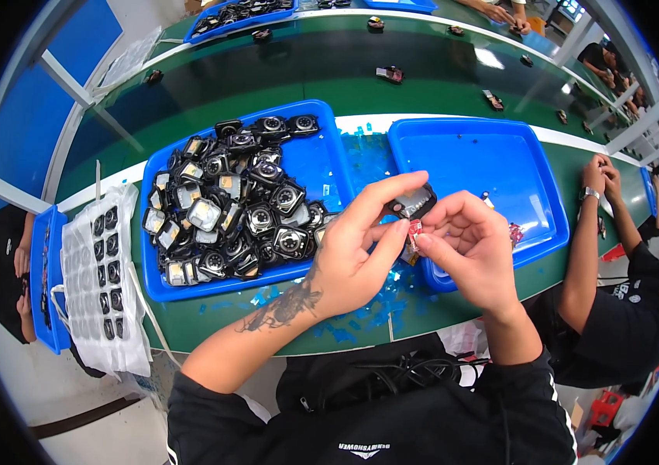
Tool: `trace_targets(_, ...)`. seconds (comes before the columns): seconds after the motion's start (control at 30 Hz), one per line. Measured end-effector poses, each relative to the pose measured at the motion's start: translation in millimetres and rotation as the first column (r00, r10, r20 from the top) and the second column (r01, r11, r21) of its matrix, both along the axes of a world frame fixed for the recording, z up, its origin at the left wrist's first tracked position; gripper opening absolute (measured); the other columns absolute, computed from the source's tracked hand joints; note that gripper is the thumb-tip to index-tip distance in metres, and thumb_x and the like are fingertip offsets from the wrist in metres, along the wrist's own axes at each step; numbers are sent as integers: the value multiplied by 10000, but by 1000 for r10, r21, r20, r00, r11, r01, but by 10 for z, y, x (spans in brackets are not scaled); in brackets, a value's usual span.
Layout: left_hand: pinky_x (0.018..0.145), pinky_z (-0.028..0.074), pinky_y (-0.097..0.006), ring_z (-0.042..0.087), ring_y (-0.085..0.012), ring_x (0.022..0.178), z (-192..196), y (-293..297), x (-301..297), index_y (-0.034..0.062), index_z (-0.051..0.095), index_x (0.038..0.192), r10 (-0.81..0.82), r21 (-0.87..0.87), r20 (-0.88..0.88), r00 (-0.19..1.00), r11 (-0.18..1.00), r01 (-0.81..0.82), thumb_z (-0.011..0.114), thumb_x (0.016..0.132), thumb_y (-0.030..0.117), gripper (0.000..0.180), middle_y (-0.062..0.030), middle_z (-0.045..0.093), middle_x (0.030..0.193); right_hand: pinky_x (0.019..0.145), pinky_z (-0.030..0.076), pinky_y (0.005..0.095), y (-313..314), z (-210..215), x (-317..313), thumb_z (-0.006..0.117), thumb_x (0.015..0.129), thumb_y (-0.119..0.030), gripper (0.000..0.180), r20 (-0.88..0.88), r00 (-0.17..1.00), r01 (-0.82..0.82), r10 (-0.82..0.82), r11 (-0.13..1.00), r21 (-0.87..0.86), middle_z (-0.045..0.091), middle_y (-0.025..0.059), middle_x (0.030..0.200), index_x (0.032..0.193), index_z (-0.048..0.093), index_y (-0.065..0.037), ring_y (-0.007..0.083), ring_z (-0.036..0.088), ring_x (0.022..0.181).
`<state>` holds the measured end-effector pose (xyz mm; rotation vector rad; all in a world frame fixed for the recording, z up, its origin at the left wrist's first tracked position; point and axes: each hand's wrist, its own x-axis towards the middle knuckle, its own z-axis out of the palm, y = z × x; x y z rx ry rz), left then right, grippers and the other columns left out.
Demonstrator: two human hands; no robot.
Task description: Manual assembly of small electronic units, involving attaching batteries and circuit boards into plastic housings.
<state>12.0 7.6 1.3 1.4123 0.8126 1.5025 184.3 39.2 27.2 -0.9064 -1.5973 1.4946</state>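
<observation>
Between the thumb and fingers of my left hand (pixel 352 256) is a dark, square watch case (pixel 420 203), held up over the near left edge of the right tray. Just below the case, my right hand (pixel 473 256) pinches a small red and gold circuit piece (pixel 414 230). Whether this piece is still joined to the case, I cannot tell. To the left of my hands, a blue tray (pixel 160 288) bears a heap of black watch cases (pixel 225 205), some showing round backs. A second blue tray (pixel 473 159) lies beneath and beyond my right hand, with a few small bits in it.
Scraps of blue film (pixel 345 318) litter the green table around my forearms. A white moulded sheet (pixel 81 271) with black parts stands at far left. Beyond the trays runs a green conveyor belt (pixel 306 70) carrying scattered watch parts. A co-worker's arms (pixel 589 209) are close on the right.
</observation>
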Motion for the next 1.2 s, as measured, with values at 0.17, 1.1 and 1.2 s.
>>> trace_targets(0.17, 752, 540, -333, 639, -322, 966, 115, 55, -177, 63, 633, 1164, 150, 282, -485, 861, 959, -9, 618, 809, -38, 370, -177, 589, 1114, 777, 544, 231, 38, 79, 113, 676, 850, 36, 189, -137, 988, -94, 76, 987, -131, 654, 77, 932, 1017, 589, 44, 103, 654, 846)
trace_targets(1.1, 676, 550, -257, 671, -167, 802, -21, 13, -58, -17, 693, 886, -68, -63, -338, 939, 997, 50, 723, 798, 12, 98, -110, 662, 902, 720, 511, 237, -75, -42, 210, 576, 919, 13, 77, 39, 999, -2, -2, 995, 101, 575, 70, 923, 971, 520, 14, 93, 583, 840)
trace_targets(1.2, 698, 558, -260, 660, -143, 826, -22, -9, -10, -14, 692, 906, -139, -234, -209, 968, 968, 89, 696, 837, 64, 105, -82, 651, 899, 728, 517, 225, -105, -74, 192, 586, 910, 33, 106, -45, 998, 39, -35, 997, 74, 592, 72, 924, 989, 517, 19, 89, 598, 829)
